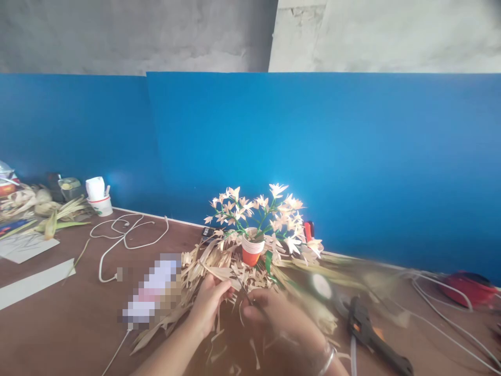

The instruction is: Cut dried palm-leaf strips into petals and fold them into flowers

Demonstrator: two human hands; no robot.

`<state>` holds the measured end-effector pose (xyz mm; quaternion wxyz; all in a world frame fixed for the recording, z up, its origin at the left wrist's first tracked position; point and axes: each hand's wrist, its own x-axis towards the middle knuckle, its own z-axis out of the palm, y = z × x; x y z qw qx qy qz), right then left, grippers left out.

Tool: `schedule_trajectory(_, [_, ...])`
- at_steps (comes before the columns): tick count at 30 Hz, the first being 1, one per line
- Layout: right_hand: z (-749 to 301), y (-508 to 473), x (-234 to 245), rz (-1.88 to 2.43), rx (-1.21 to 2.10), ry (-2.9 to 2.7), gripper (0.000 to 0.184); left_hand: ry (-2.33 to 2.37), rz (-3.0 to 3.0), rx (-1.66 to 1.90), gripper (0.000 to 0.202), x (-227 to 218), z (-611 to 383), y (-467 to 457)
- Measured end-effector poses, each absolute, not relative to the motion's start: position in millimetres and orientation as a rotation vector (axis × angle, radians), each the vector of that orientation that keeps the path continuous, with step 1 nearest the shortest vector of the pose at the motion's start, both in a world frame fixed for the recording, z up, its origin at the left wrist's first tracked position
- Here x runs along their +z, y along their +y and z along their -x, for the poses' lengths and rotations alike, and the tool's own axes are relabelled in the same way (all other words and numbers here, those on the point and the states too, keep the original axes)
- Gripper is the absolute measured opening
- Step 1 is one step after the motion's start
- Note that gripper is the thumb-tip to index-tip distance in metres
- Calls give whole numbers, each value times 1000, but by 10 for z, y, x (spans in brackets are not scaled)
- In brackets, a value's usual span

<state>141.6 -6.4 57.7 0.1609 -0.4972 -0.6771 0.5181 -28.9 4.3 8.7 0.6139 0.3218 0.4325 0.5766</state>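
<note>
My left hand (206,309) pinches a pale dried husk piece (221,272) between thumb and fingers. Close beside it, my right hand (276,316) is closed around scissors (243,288), whose dark blades point up toward the husk; the handles are mostly hidden in the hand. Just beyond both hands stands an orange and white pot (251,255) with green-stemmed, cream husk flowers (279,222) spreading to both sides. Loose dried husks (193,269) lie around the pot, and small cut scraps (254,354) are scattered on the table below my hands.
A black glue gun (366,331) lies at the right, near white cables and a blurred red object (467,290). Left are a pixelated flat object (152,290), a coiled white cable (125,237), a white cup (100,205) and more husks. A blue panel (313,141) borders the table's back.
</note>
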Motion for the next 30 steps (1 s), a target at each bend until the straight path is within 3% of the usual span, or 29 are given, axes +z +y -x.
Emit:
schedule_trajectory(6, [-1378,-117,464,1334,1524,-1925,24,994,-796,1296,31,82,300,45])
schedule_trajectory(15, [-1355,-295,180,1206,1573,-1688,53,995,-770,1299,37,43,233,27])
schedule_trajectory(30, [-1320,-285,79,1304,1381,-1787,52,1070,-780,1297,30,42,226,44])
